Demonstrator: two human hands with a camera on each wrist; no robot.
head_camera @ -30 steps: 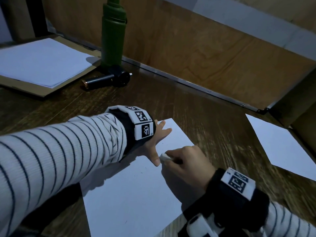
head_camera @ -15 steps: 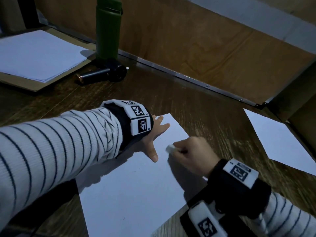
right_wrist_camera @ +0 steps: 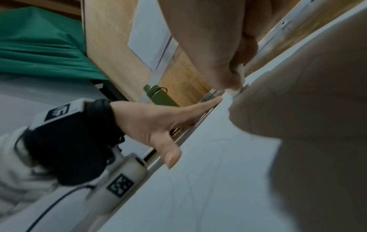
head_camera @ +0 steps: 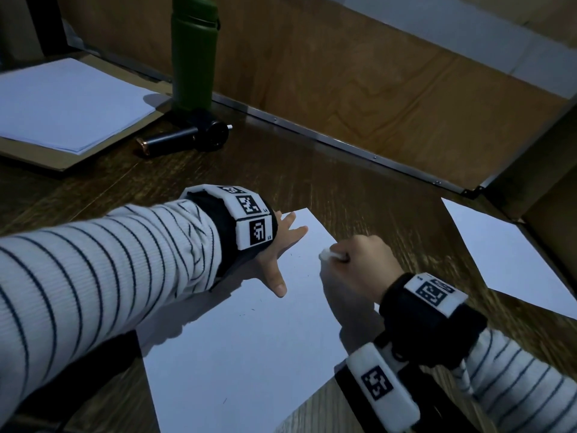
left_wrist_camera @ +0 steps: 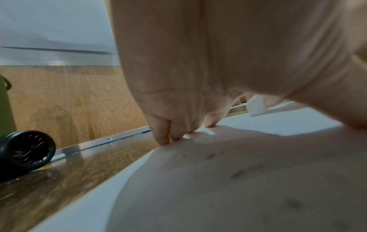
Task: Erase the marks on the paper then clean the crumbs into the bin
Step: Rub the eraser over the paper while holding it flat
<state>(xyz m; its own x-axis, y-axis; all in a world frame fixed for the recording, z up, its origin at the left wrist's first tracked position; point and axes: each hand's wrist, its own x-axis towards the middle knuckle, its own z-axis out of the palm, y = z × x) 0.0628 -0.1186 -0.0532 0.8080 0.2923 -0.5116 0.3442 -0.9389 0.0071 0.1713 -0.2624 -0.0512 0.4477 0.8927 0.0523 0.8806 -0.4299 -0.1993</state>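
On the dark wooden table we count one stack of paper at the far left and two single sheets, the paper before us and another sheet at right. Our left hand presses flat, fingers spread, on the paper's far corner, while our right hand has its grip clenched around one white eraser touching the paper; a few dark crumbs lie scattered there.

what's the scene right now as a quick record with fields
left hand: flat on the paper, fingers spread
right hand: grips the eraser, its tip on the paper
crumbs: dark specks lying on the paper
bottle: green, upright at the back of the table
bin: not in view
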